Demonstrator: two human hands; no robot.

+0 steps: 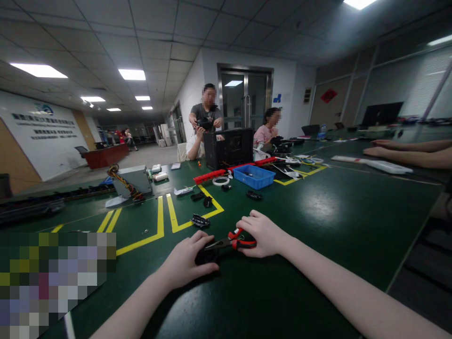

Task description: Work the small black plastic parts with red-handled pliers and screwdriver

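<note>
Low in the middle of the head view, my right hand (pixel 260 233) is closed around the red and black handles of a pair of needle-nose pliers (pixel 243 242). The pliers' jaws point left, toward a small black part (pixel 208 255) on the green table. My left hand (pixel 187 256) curves round that part, thumb and fingers on either side, holding it against the tabletop. The part's exact kind is too dark to make out. Just beyond my hands lies a black plastic piece (pixel 200 220), and further black pieces (pixel 207 201) are scattered behind it.
A blue bin (pixel 254 177) stands ahead, with a black computer case (pixel 229 148) behind it. At left sits a metal power supply (pixel 132 181) with bundled cables. Yellow tape (pixel 160 216) marks the green table (pixel 318 212). Co-workers sit and stand across it; another person's arms (pixel 409 150) rest at right.
</note>
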